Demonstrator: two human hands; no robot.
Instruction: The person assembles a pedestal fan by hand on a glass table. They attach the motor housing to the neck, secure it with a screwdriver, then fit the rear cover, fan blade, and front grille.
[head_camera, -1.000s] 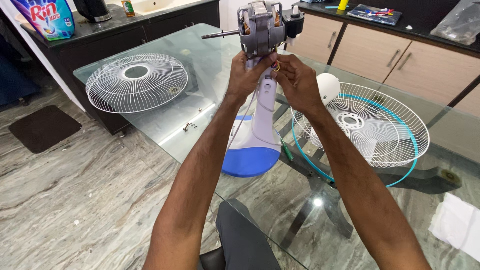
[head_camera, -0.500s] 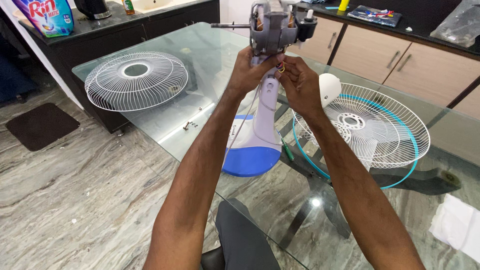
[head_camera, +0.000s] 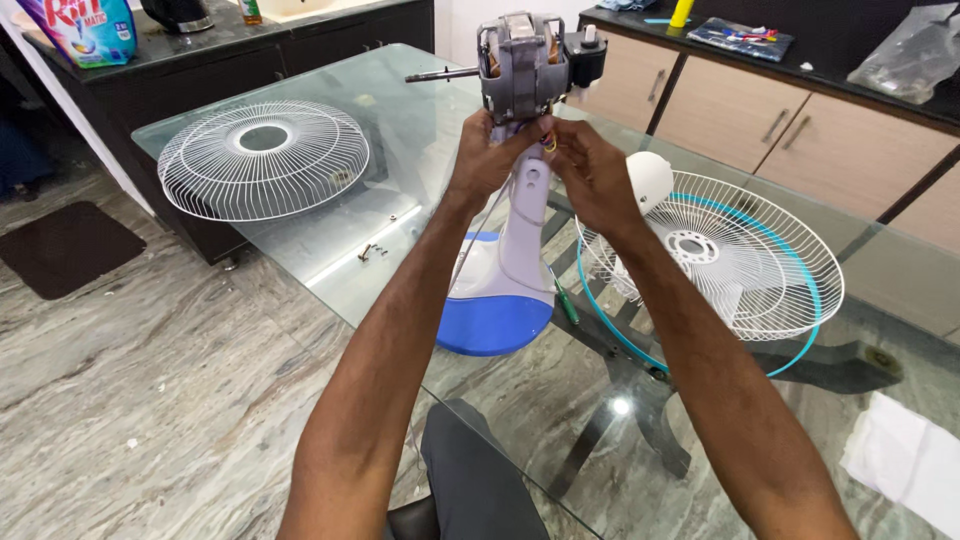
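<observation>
Glass tabletop (head_camera: 330, 255) carries everything, with the floor showing through it.

Two wire fan guards lie flat, well apart. The plain white guard (head_camera: 262, 158) sits toward the left end. The guard with a blue-green rim (head_camera: 712, 255) sits to the right, with a white domed cap (head_camera: 650, 178) at its near edge. Both lie clear of the middle, which looks like a way to keep room around the stand.

Fan stand (head_camera: 500, 270), white neck on a blue base, stands upright between the guards. Its bare grey motor (head_camera: 522, 62) is on top, housing off, shaft pointing left.

Left hand (head_camera: 484, 160) is wrapped around the neck just under the motor, seemingly to steady it. Right hand (head_camera: 588, 175) is closed narrow, fingertips pinching the coloured wires (head_camera: 549, 141) where they leave the motor's underside. The grip suits fine work at a joint that would otherwise wobble.

A green-handled screwdriver (head_camera: 564, 300) lies beside the base, near the right hand's side. A few loose screws (head_camera: 370, 250) rest together on the glass between the stand and the plain guard. A white cloth (head_camera: 900, 460) lies at the far right.
</observation>
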